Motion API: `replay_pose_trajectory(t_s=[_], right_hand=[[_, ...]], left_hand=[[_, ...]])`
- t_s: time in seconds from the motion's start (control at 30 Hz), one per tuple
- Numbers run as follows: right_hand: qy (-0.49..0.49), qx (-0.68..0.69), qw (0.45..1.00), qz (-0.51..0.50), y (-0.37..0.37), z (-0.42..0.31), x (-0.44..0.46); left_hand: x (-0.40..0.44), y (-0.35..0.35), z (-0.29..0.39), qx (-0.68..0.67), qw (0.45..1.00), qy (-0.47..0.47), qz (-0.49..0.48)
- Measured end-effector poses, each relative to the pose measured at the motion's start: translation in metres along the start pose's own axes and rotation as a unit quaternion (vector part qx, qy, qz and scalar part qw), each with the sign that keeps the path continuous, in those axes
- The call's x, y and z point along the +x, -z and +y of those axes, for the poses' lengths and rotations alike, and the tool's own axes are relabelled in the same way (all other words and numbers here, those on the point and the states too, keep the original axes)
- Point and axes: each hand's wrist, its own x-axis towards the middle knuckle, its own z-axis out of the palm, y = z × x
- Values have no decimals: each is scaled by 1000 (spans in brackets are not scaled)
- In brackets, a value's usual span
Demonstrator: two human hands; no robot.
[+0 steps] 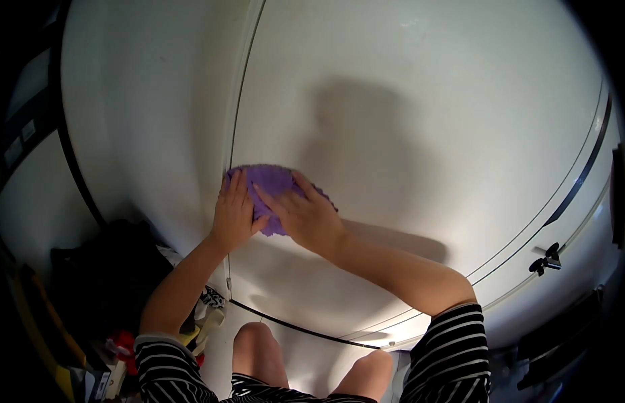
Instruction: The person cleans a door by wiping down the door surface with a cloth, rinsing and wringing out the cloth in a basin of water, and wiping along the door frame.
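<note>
A purple cloth with a ragged edge lies pressed against a large white door panel, close to the panel's left seam. My left hand rests on the cloth's left side, fingers stretched upward and flat. Over the cloth's lower right part, my right hand is laid with its fingers spread, pointing up and left. Both palms face the panel, and part of the cloth is hidden under them.
Dark clothing and mixed items are heaped at the lower left. A black handle sticks out at the right. My bent knees are below, near the panel's dark bottom edge. My shadow falls across the panel.
</note>
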Motion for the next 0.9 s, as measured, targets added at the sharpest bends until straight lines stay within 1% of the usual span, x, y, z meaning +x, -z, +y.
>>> replay_pose_trajectory(t_s=[0.03, 0.1, 0.13, 0.17, 0.2, 0.23, 0.27, 0.33, 0.37, 0.4, 0.43, 0.47, 0.5, 0.53, 0.57, 0.6, 0.63, 0.7, 0.77, 0.8, 0.87, 0.9], right_hand=[[-10, -70, 997, 11, 11, 12, 9], [-17, -99, 990, 94, 37, 41, 25], [-51, -120, 987, 89, 52, 55, 33], [-66, -102, 981, 154, 61, 70, 39], [-76, -104, 973, 191, 70, 85, 43], [-85, -104, 965, 224, 73, 94, 44], [-94, -105, 964, 225, 73, 96, 39], [-116, -107, 962, 225, 68, 92, 24], [-121, -100, 968, 193, 61, 85, 11], [-125, -93, 974, 163, 52, 72, -8], [-128, -85, 979, 132, 41, 57, -28], [-128, -81, 983, 105, 27, 41, -50], [-128, -76, 986, 80, 11, 24, -72], [-122, -62, 990, 20, -5, 6, -94], [-115, -48, 991, -39, -21, -12, -113], [-96, -33, 995, -18, -37, -25, -131], [-76, -19, 997, 5, -53, -36, -145], [-50, -5, 998, 38, -57, -40, -148], [-47, -3, 997, 54, -47, -34, -144], [-55, -8, 998, 32, -37, -27, -139], [-70, -19, 997, -8, -8, -6, -117], [-82, -42, 995, 41, 8, 10, -103]], left_hand=[[22, 6, 2, 10, 1000, 9, 24], [72, 18, -1, 19, 997, 7, 78], [100, 28, 2, 18, 994, 1, 105], [126, 39, 5, 17, 991, -5, 131], [147, 48, 6, 12, 990, -21, 140], [164, 54, 7, 4, 988, -35, 147], [172, 55, 9, -4, 986, -49, 157], [163, 50, 16, -12, 992, -51, 113], [156, 49, 20, -14, 994, -54, 92], [143, 51, 28, 2, 999, -51, 4], [122, 38, 32, -9, 998, -65, -21], [94, 18, 33, 8, 994, -107, -2], [68, 2, 37, 2, 990, -139, -23], [45, -6, 44, -16, 985, -163, -55], [22, -11, 56, 10, 977, -177, -121], [27, 0, 69, -110, 930, -113, -332], [-20, -36, 71, -226, 963, -58, -136], [-42, -46, 75, -108, 983, -102, -103], [-47, -45, 74, -95, 980, -116, -131], [-41, -46, 75, -86, 978, -126, -142], [-12, -38, 76, -49, 993, -92, -49], [9, -30, 78, -32, 997, -73, -2]])
